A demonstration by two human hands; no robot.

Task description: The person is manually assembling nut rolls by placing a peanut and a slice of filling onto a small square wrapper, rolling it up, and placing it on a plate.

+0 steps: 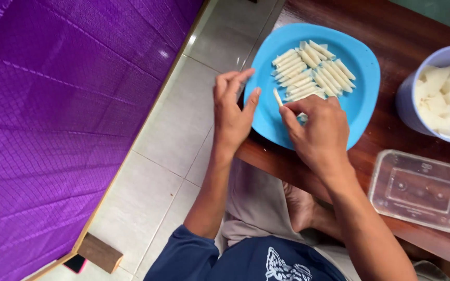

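Handling: we judge the pale rolled strips (308,73) light, soft and easily crushed; best pinched lightly mid-length.
Look: thin, cream, laid in rows on the blue plate (363,109), on the tabletop (386,135).
Right hand (319,132): fingers curled, pinching something pale at the rows' near edge.
Left hand (233,114): fingers loosely spread, touching the plate rim.

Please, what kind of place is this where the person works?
Probably a home, with simple food work done by hand. A blue plate of small pale rolls sits on a low wooden table, above a tiled floor, beside a purple quilted surface.
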